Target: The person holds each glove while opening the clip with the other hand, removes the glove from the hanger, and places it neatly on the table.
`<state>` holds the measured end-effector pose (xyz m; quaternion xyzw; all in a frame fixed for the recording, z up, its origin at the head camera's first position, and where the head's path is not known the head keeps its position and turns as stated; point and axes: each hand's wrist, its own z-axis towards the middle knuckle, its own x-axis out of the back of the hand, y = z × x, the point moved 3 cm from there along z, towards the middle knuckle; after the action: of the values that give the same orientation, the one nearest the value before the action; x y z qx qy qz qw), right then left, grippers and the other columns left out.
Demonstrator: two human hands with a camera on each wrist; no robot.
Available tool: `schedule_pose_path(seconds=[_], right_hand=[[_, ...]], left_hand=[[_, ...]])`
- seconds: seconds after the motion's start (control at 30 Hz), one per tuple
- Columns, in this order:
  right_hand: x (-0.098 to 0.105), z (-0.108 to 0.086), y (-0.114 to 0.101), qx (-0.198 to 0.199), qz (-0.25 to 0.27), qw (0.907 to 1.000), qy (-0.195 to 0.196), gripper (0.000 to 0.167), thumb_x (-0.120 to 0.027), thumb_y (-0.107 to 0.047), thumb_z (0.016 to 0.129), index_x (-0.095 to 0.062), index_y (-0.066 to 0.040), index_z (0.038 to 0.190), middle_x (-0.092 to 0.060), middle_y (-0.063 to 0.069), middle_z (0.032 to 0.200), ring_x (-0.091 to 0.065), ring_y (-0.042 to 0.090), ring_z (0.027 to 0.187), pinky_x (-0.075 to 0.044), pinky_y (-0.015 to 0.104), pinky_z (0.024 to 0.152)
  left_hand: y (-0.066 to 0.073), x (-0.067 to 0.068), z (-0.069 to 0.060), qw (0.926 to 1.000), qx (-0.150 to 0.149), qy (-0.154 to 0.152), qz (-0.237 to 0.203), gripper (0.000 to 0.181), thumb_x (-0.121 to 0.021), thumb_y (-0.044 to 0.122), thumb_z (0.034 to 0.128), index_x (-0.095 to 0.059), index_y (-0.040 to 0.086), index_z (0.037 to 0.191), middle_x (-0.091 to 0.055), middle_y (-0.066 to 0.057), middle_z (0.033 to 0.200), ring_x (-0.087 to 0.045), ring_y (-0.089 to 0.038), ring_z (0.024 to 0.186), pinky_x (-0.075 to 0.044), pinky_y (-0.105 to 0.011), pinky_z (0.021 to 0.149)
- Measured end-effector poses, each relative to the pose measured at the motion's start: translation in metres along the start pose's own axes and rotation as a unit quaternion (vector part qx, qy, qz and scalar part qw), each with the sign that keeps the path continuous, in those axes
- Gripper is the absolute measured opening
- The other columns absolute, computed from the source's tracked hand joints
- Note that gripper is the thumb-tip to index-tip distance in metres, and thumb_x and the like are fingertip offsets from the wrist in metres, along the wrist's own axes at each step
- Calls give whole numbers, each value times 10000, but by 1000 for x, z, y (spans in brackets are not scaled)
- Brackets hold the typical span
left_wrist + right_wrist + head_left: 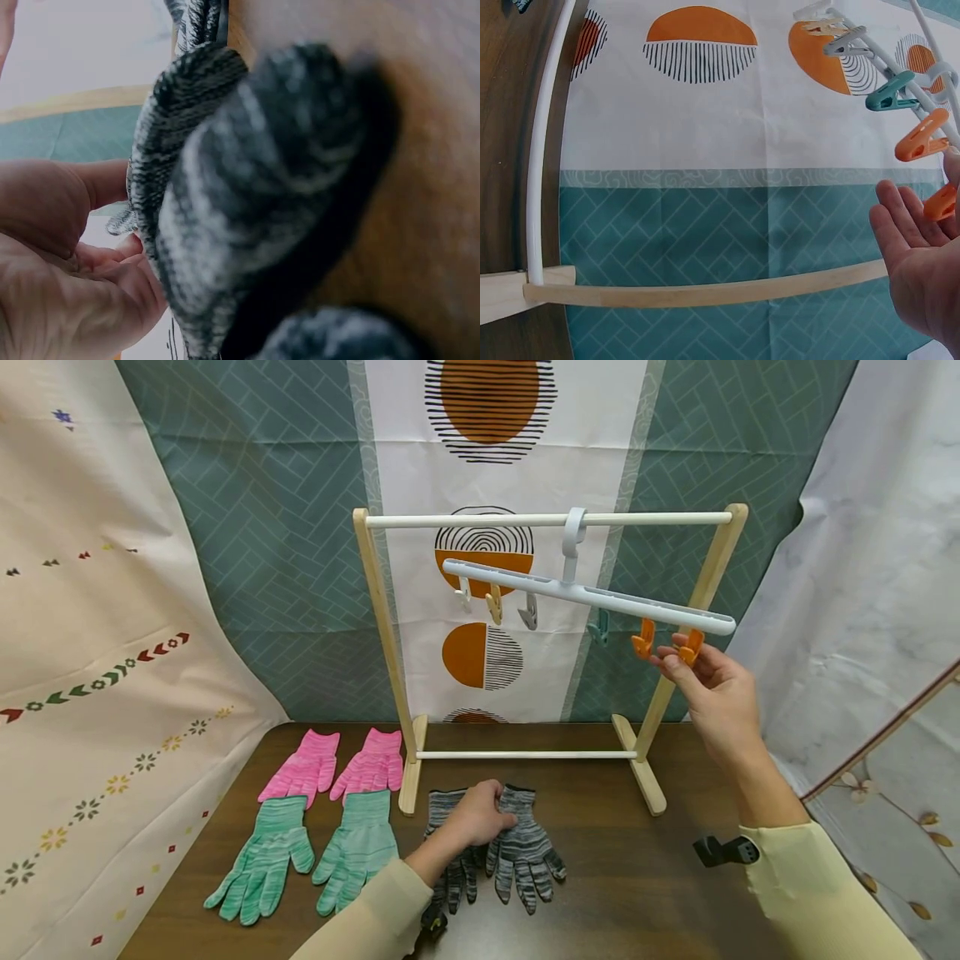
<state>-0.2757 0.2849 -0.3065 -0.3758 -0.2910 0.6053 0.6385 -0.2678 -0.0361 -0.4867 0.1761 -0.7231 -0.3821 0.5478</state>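
Note:
My right hand (720,702) pinches the orange clip (691,647) at the right end of a white clip hanger (637,605). The hanger hooks over the rack's top rail, its bar tilted down to the right. Another orange clip (921,137) and a teal clip (889,93) hang beside it. Low on the table, my left hand (474,817) pinches the cuff part of a grey-and-black striped knit glove (525,856). A matching glove (450,881) lies partly hidden under that hand. In the left wrist view the glove fabric (255,187) looks lifted and blurred.
A wooden rack (386,635) with white rails stands at the back of the brown table (615,877). Pink gloves (303,767) and green gloves (270,852) lie in pairs on the left. White, beige and grey clips (529,612) hang on the hanger's left half.

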Motion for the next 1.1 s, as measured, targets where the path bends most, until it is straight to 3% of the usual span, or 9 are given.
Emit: schedule_pose_path(seconds=[0.2,0.33,0.43,0.7,0.97,1.1], right_hand=[[1,-3,1,43,-72,10000,-39,366,-730,-3,990,-675,25,1350,-773,94,1157,-766,136,1014,-546,221,945],[2,-7,3,59,-412,9991,-58,363,-740,-4,985,-682,10,1343,-773,72,1156,-759,118,1031,-540,193,941],[2,-10,5,85,-612,9981,-71,366,-748,0,979,-685,12,1339,-773,63,1159,-755,108,1038,-545,182,921],[9,-19,11,120,-827,9964,-118,375,-752,18,970,-684,0,1339,-774,72,1193,-748,80,1055,-541,157,906],[15,-27,15,25,-1652,9862,-82,426,-753,-43,990,-637,8,1397,-758,39,1248,-725,38,1081,-534,144,905],[18,-31,17,5,-2003,9797,-104,499,-752,-62,996,-586,21,1459,-730,106,1306,-703,28,1114,-523,133,914]], left_hand=[[1,-1,1,9995,238,78,201,540,-819,158,950,-548,-78,1352,-648,-195,1064,-638,-331,922,-517,-502,767],[2,-1,0,9992,334,147,157,589,-833,169,943,-522,-54,1391,-640,-267,1238,-650,-420,1115,-543,-560,869],[2,0,-1,9991,328,250,114,578,-840,165,938,-522,-36,1376,-638,-245,1197,-650,-400,1081,-541,-552,856],[7,13,-7,9990,-73,425,-125,575,-813,121,953,-507,-70,1400,-599,-35,811,-557,-165,667,-488,-387,653],[4,31,-10,9973,-213,669,-208,602,-820,146,952,-513,-71,1422,-626,-32,859,-611,-161,668,-518,-386,659],[0,42,-13,9959,-240,851,-178,593,-816,147,953,-520,-69,1418,-635,-38,862,-588,-168,688,-506,-376,652]])
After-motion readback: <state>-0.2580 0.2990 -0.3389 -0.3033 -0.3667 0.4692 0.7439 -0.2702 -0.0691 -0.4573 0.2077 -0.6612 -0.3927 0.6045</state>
